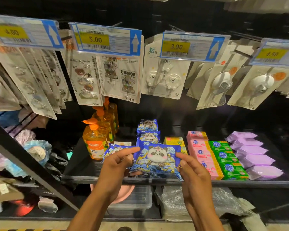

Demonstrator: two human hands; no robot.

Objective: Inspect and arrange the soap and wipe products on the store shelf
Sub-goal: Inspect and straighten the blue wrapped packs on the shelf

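Note:
A blue panda-print wipe pack [157,160] is held over the front edge of the dark shelf [83,178]. My left hand [117,164] pinches its left edge and my right hand [192,170] grips its right edge. A second panda pack [114,150] lies just left of it, behind my left fingers. More panda packs [148,135] stand in a row behind. To the right lie pink soap boxes [201,154], green soap bars [227,160], yellow soap boxes [173,140] and purple wipe packs [252,153].
Orange pump bottles [96,142] stand at the shelf's left. Carded hooks [165,77] and price tags [105,39] hang above. A clear bin [133,199] and plastic-wrapped goods [173,202] sit below. A slanted black post [23,157] separates the left bay of mesh sponges [37,150].

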